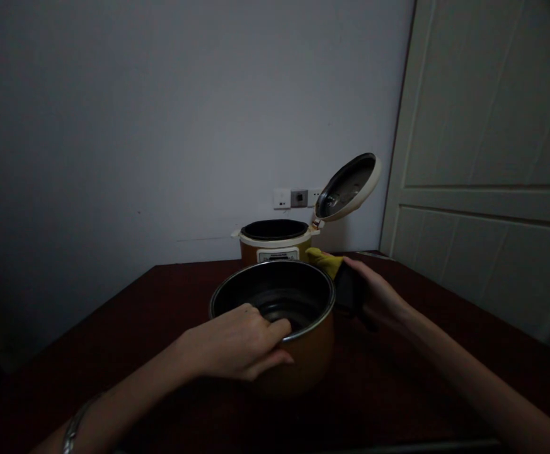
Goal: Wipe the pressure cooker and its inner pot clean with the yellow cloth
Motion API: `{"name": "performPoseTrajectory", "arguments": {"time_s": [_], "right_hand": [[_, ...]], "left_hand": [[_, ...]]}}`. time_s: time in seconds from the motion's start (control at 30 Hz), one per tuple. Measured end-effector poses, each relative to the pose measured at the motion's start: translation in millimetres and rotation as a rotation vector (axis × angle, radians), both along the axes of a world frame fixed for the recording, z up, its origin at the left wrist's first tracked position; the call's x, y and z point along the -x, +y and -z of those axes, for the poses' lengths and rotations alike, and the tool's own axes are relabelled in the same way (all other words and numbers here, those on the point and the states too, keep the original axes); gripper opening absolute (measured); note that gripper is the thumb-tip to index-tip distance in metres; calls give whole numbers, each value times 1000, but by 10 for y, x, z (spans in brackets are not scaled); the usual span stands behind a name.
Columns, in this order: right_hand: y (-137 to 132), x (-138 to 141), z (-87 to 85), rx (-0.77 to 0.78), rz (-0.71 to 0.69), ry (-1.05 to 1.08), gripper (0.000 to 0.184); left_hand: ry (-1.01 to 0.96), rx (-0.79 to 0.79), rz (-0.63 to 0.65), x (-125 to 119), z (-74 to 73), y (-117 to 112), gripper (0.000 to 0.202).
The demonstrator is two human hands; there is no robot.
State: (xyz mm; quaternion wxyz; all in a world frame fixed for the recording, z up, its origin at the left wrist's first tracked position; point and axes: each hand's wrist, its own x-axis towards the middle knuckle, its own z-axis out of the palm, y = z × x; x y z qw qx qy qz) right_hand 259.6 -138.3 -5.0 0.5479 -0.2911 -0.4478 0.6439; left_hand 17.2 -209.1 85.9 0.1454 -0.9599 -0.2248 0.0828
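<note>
- The left hand [244,340] has its fingers clamped on the near rim of the pot [310,356], the knuckles over the opening and one digit against the outer wall.
- This pot, dark inside and orange-brown outside, is held in front of the person, over the counter [161,302]; whether its base touches the surface is too dark to tell.
- The right hand [373,287] is closed around a dark piece [349,290] just beside the pot's right side; most of its fingers are hidden.
- A yellow cloth [324,261] shows by that hand, above the dark piece.
- Behind the pot stands a rice cooker [307,241], its lid [348,187] raised and tilted to the right.
- Sockets [282,199] sit on the wall [161,126] behind it.
- A bracelet [72,434] circles the left wrist.
- A pale door [487,139] stands at the right.
</note>
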Motion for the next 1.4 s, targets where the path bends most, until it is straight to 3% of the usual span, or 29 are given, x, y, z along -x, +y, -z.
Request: {"name": "performPoseTrajectory", "arguments": {"time_s": [0.1, 0.27, 0.43, 0.7, 0.9, 1.4], "right_hand": [[53, 1, -47, -32, -52, -31, 64], [273, -6, -65, -105, 185, -398, 42], [466, 27, -81, -153, 150, -552, 61], [634, 45, 125, -266, 201, -488, 58], [559, 42, 116, -281, 276, -601, 56], [586, 5, 201, -268, 267, -631, 49]], "left_hand": [[3, -29, 19, 0, 42, 6, 17], [26, -93, 59, -19, 149, 4, 13], [41, -96, 68, -61, 238, 2, 12], [32, -58, 63, -108, 263, 40, 14], [28, -49, 65, -122, 343, 78, 15], [8, -12, 68, -143, 463, 190, 17]]}}
